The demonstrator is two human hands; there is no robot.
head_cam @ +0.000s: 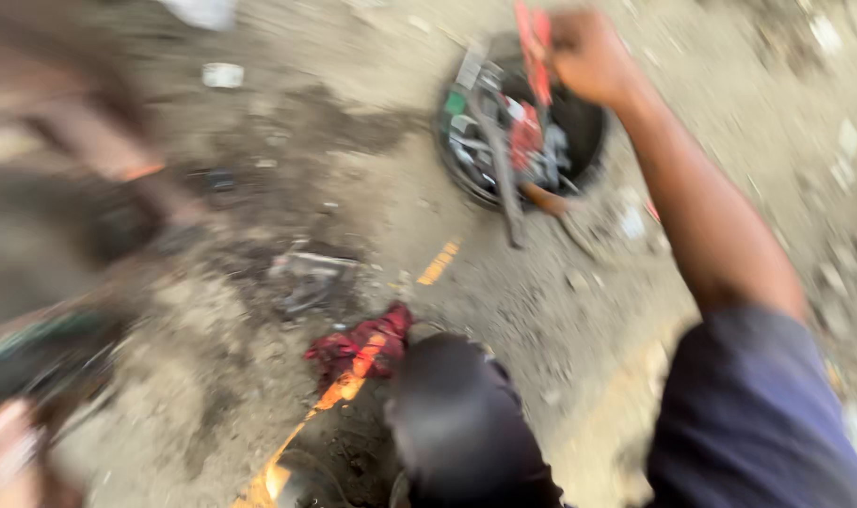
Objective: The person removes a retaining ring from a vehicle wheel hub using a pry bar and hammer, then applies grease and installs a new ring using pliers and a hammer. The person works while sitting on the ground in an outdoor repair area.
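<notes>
The picture is blurred by motion. My right hand (pixel 588 56) reaches out over a round black basin (pixel 593 132) on the dirt ground and is closed on a red-handled tool (pixel 534 52) that stands up out of it. The basin holds several metal tools and a red part (pixel 524 132). A long grey bar (pixel 504 188) and a brown wooden handle (pixel 544 198) stick out over its near rim. At the bottom left corner a pale blurred shape (pixel 5 442) may be my left hand; what it holds cannot be made out.
A red rag (pixel 358 346) lies on the dirt by my dark-clothed knee (pixel 456 423), with an orange strip (pixel 339 390) running from it toward me. A short yellow piece (pixel 438 263) and a dark metal part (pixel 306 277) lie further out. Blurred dark machinery (pixel 61 235) fills the left.
</notes>
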